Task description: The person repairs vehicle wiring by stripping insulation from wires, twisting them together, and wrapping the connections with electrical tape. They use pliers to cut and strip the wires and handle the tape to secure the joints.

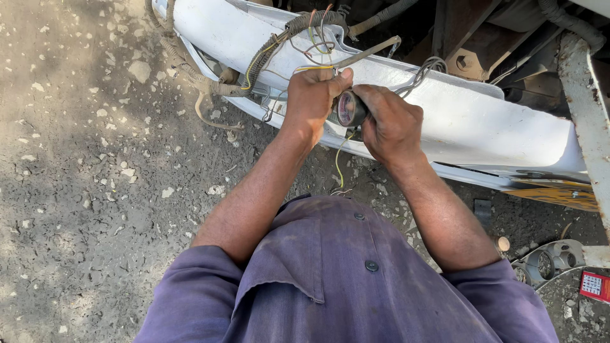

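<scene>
A long white body panel point(470, 121) lies slanting across the top of the view, and everything else can be placed from it. No box, tray or other container shows anywhere around it. Draped over the panel's upper left end is a wrapped wire harness point(267, 54), from which thin loose wires point(318, 44) in yellow, red and dark colours fan out toward the panel's middle; one yellow-green wire point(338, 162) hangs down off the panel's lower edge toward the ground. Below and left of the panel stretches rough, gravelly ground point(82, 178), dark and stony, part in sun and part in shade; this is outdoors. Above the panel sit dark metal vehicle parts point(470, 44), and at its right end a rusty white steel post point(588, 108) runs down. Well below the panel's right end lie a grey metal casting point(553, 259) and a small red box point(595, 286). Over the panel's middle, the left hand point(311, 98) has its grip curled closed, thumb pressed toward the fingers, pinching the wires at the panel's upper edge. Touching it, the right hand point(391, 124) wraps its grip around a roll of dark tape point(348, 109), held just at the panel's middle between both hands.
</scene>
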